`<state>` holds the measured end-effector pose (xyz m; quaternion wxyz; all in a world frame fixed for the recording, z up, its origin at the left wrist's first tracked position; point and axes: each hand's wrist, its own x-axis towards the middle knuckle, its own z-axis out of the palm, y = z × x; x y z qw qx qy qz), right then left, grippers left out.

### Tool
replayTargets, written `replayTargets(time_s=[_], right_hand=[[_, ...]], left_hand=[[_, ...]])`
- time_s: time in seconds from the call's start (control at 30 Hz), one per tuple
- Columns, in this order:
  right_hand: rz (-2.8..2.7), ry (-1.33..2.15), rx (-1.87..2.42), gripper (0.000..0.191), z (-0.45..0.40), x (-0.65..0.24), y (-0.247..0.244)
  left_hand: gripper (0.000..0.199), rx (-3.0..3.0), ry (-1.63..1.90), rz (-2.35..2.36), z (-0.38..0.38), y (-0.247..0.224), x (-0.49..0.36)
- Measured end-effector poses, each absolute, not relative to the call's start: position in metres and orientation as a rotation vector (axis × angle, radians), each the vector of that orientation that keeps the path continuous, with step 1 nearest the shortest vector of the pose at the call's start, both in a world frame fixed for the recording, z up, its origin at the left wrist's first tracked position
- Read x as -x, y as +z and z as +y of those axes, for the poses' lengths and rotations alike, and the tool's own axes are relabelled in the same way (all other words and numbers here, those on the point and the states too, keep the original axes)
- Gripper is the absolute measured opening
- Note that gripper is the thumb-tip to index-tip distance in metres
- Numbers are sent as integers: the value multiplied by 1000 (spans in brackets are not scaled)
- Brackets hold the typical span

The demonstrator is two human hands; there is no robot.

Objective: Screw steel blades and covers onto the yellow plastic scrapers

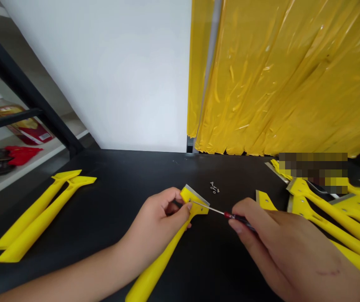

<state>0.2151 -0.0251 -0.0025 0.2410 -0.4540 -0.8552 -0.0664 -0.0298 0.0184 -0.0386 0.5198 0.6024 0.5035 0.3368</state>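
A yellow scraper (164, 262) with a metal blade along its head lies aslant in front of me. My left hand (159, 222) is closed on the scraper's head, thumb on top beside a screw. In my right hand (274, 239) is a screwdriver (213, 209), gripped by its dark red and black handle. The screwdriver's thin shaft points left across the head, and its tip is at the screw by my left thumb. Several small screws and nuts (214, 188) lie loose on the black table just beyond the scraper.
Two yellow scraper handles (44, 214) lie at the left of the black table (110, 184). Several bladed scrapers (330, 209) are piled at the right, partly behind my right hand. Yellow plastic sheeting (280, 75) and a white panel (120, 75) stand behind. Shelves with a bottle (19, 121) are left.
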Motion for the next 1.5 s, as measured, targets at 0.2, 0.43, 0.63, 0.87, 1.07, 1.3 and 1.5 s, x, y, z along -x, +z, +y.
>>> replayTargets(time_s=[0.2,0.43,0.63,0.87,1.07,1.3,1.5], right_hand=[[-2344,-160,1252,22,-26,-215,-1],[-2312,-106,1257,19,-25,-216,-3],[-2293,-120,1256,19,-23,-217,-5],[-2310,-79,1261,17,-24,-217,-5],[-2308,-33,1303,20,-26,-218,-4],[-2313,51,1340,17,-26,-215,-5],[-2316,47,1259,11,-24,-214,-10]], left_hand=[[25,-1440,816,1201,19,-39,30],[24,-1440,811,1199,18,-37,30],[25,-1445,814,1214,17,-35,29],[25,-1451,810,1226,17,-36,28],[25,-1459,818,1219,17,-34,29],[26,-1439,840,1222,18,-35,29],[26,-1366,855,1210,17,-32,29]])
